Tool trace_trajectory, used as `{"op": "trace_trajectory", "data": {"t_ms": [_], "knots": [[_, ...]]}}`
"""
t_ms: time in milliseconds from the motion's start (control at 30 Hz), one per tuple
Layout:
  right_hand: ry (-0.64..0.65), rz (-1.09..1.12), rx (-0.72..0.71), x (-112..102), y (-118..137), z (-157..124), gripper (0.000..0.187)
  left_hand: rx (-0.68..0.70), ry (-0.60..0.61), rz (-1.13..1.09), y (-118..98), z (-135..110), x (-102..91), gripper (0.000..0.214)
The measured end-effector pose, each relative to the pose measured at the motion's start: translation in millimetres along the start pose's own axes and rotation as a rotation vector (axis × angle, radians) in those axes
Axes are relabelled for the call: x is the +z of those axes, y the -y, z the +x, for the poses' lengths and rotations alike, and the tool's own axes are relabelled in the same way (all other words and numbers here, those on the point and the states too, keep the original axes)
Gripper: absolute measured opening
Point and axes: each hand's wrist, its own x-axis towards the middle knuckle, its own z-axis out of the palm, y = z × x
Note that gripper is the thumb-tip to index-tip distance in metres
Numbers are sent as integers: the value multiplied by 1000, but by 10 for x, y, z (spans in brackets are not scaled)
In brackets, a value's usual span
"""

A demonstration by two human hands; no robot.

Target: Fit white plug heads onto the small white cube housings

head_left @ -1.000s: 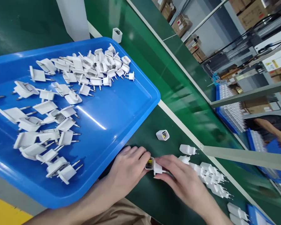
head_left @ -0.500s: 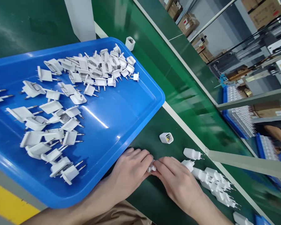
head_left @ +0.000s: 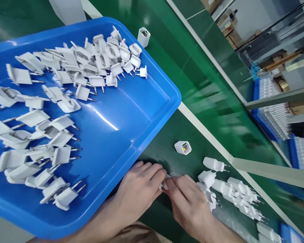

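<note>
Pinched between the fingertips of left hand (head_left: pixel 139 187) and right hand (head_left: pixel 190 202): one small white plastic charger piece (head_left: pixel 164 185), low on the dark green bench (head_left: pixel 164 152), just off the near corner of the blue plastic tray (head_left: pixel 147 111); both hands closed narrow on it, touching each other over it. Mostly hidden by fingers; only a rounded white edge on show; cannot tell whether cap and body fully seated. Judged mid-join on this unit.

Done, by the look of it: a cluster of finished white two-pin chargers (head_left: pixel 233 194) lying just right of the right hand, pins pointing away to the right.

Left to do: several dozen flat white plug caps with metal pins (head_left: pixel 63 155) scattered loose in the tray; one open white cube housing with yellow inside (head_left: pixel 183 147) lying near the hands; a second white housing (head_left: pixel 143 36) standing beyond the tray's far corner. Judged well short of halfway.
</note>
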Motion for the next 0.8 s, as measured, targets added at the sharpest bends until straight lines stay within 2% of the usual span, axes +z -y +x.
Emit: {"op": "trace_trajectory", "data": {"t_ms": [200,300,367,433,567,700,800], "knots": [[-30,-72,9,95,33,-20,26,29,0,15,22,7,6,19],[-1,-83,13,43,35,-6,27,27,-58,68,31,-9,35,22],[12,-146,50,-43,-30,-28,28,34,-117,110,35,-19,49,31],[30,-254,149,-163,-164,-103,27,47,-162,134,36,-22,58,39],[45,-503,300,-443,-559,-375,31,93,-208,154,26,-1,74,27],[130,-626,322,-706,-865,-546,41,120,-209,170,24,18,57,20],[121,-648,285,-820,-935,-460,50,101,-163,175,-1,6,13,20]]}}
